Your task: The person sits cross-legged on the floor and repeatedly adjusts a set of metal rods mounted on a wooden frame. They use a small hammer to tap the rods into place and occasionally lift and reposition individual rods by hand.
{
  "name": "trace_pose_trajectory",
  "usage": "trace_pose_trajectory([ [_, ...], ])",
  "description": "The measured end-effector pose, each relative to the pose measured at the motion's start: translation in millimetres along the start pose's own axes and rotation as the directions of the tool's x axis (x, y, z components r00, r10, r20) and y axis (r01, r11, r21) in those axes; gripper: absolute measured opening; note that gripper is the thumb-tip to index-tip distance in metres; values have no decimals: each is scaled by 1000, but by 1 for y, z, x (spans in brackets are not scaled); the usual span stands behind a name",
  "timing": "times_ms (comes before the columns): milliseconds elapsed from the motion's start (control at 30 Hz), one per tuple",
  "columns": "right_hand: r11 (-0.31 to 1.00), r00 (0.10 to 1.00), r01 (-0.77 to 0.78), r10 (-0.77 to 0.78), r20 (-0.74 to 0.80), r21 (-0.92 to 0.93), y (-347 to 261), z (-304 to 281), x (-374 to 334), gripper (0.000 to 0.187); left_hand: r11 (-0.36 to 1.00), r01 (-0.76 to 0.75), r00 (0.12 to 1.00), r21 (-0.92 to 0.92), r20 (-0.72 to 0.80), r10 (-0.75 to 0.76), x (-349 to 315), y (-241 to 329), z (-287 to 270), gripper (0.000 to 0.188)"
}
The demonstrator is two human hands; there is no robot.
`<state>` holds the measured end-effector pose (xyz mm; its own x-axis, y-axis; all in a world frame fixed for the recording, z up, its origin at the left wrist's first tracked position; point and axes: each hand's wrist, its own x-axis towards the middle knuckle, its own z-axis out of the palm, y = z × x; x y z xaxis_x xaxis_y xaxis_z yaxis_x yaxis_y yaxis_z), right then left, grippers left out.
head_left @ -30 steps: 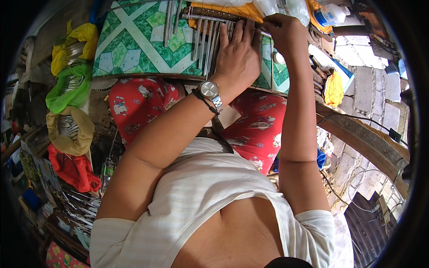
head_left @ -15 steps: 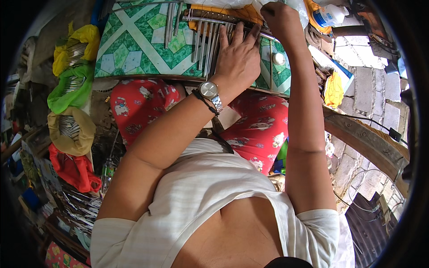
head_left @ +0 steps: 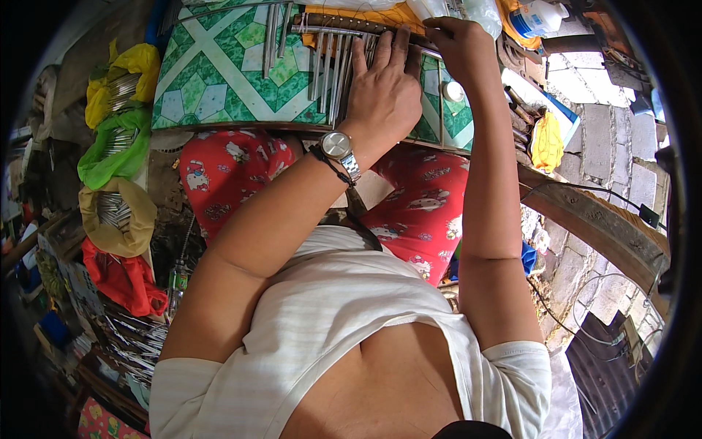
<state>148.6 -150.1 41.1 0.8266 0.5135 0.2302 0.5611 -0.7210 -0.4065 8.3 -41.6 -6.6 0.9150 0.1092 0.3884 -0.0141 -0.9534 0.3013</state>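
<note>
My left hand (head_left: 384, 91) lies over a row of slim silver metal tubes (head_left: 326, 69), fingers stretched out and slightly apart. Those tubes line up below a dark curved bar (head_left: 340, 24) with small studs along it, and my fingertips reach up to that bar. Past the bar's right end, my right hand (head_left: 464, 50) is raised with thumb and fingers pinched. Whatever it pinches is too small to make out. Several loose tubes (head_left: 270, 40) rest left of the row on the green tile-patterned tabletop (head_left: 212, 66). Beside my right wrist sits a small white round container (head_left: 453, 91).
Yellow (head_left: 150, 62), green (head_left: 91, 161), tan (head_left: 142, 219) and red (head_left: 139, 285) bags of metal pieces stand at the left. At the upper right are a white bottle (head_left: 537, 18) and a yellow cloth (head_left: 547, 143). A curved wooden beam (head_left: 592, 219) runs along the right.
My right hand has come a little nearer to me, still pinched. The fingers of my left hand have shifted slightly and drawn closer together over the tubes.
</note>
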Motion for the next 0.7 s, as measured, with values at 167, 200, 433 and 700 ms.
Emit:
trace_pose_trajectory([
  [167, 991, 976, 24, 6, 216, -135, 7, 6, 22, 32, 1000, 7, 1000, -18, 10, -6, 1, 1, -2, 47],
  [200, 982, 976, 75, -37, 213, -172, 8, 7, 26, 32, 999, 9, 1000, -31, 9, -9, 2, 1, -2, 47],
  [433, 986, 988, 155, -154, 8, -64, -6, 11, 31, 18, 1000, -10, 1000, -5, -5, 10, 2, 1, -2, 45],
  [700, 949, 984, -65, 113, -140, 308, -32, -18, 7, 29, 1000, -8, 999, 27, -42, 9, 1, 0, 4, 45],
])
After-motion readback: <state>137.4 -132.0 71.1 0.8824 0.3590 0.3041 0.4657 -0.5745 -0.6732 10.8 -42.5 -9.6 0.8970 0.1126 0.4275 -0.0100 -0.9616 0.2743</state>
